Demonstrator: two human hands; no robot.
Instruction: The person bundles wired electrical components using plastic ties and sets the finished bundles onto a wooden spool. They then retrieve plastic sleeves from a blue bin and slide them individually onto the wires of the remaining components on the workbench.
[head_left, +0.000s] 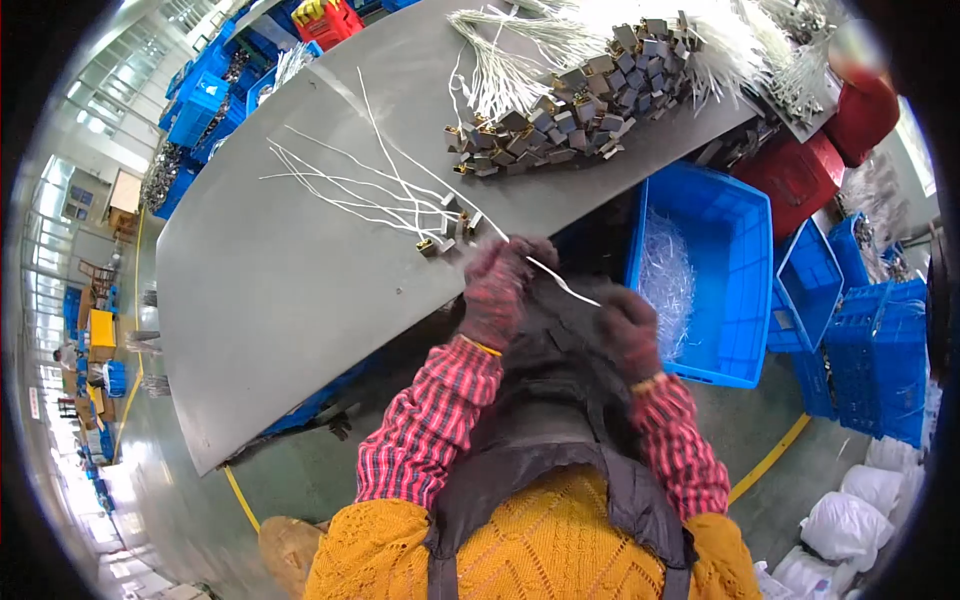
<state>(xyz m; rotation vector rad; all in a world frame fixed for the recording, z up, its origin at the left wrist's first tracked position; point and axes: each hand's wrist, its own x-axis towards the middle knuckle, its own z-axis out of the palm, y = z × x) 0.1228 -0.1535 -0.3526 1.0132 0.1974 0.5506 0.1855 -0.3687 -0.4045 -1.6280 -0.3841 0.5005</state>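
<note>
My left hand (497,295), in a dark red knit glove, is closed around a thin white wire (565,284) at the table's near edge. One length of that wire runs back over the tabletop; the other stretches right toward my right hand (630,335). That hand, gloved alike and blurred by motion, looks curled at the wire's end; its fingertips are not clear. Just beyond my left hand lie several white wires (345,190) with small metal-cased parts (428,246) at their near ends.
A large pile of wired metal-cased parts (560,125) covers the table's far right. Beside my right hand stands a blue crate (735,290) holding clear thin strips (665,285). More blue crates (880,350), a red chair (795,180) and white bags (850,525) are at right.
</note>
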